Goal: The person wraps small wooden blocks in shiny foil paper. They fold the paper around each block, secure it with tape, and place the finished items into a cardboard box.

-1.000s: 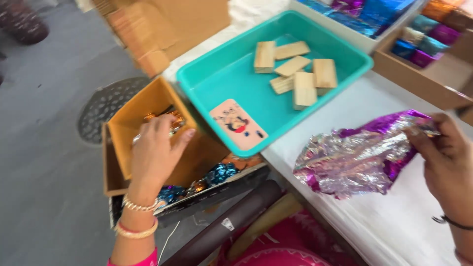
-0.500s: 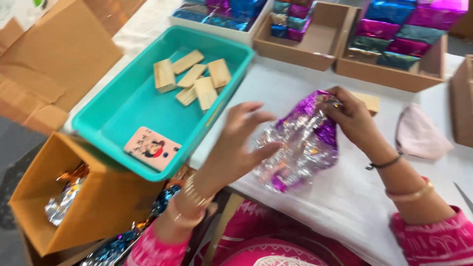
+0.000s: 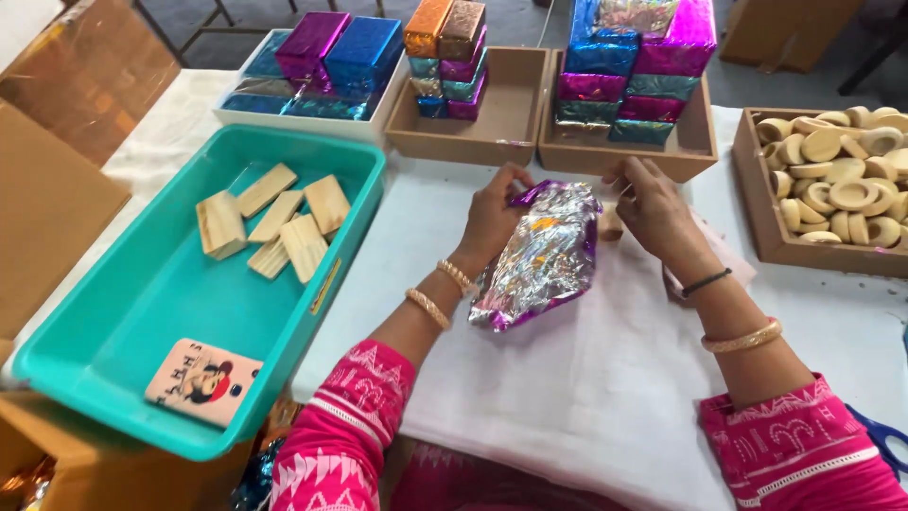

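Centrally, both hands (image 3: 492, 213) (image 3: 653, 208) grip foil sheet (image 3: 539, 255); teal bin (image 3: 142, 322) holds wooden blocks (image 3: 274, 222).

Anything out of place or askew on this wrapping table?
One oddity: a phone-like pink illustrated case lies in the teal tray with the loosely piled wooden blocks. Both hands, left hand and right hand, hold the crumpled foil sheet.

"What couldn't you make out?"

"The foil sheet (image 3: 541, 257) covered whatever lay inside it, and the left hand (image 3: 492, 220) hid the fingertips behind the purple edge. A small tan piece (image 3: 611, 225) by the right hand (image 3: 654, 210) was mostly covered, possibly a wooden block."

"And the edges?"

"The tray of wooden rings (image 3: 832, 180) ran off the right side, something blue (image 3: 881, 437) was cut there too, and the cardboard box (image 3: 85, 473) vanished at the bottom left."
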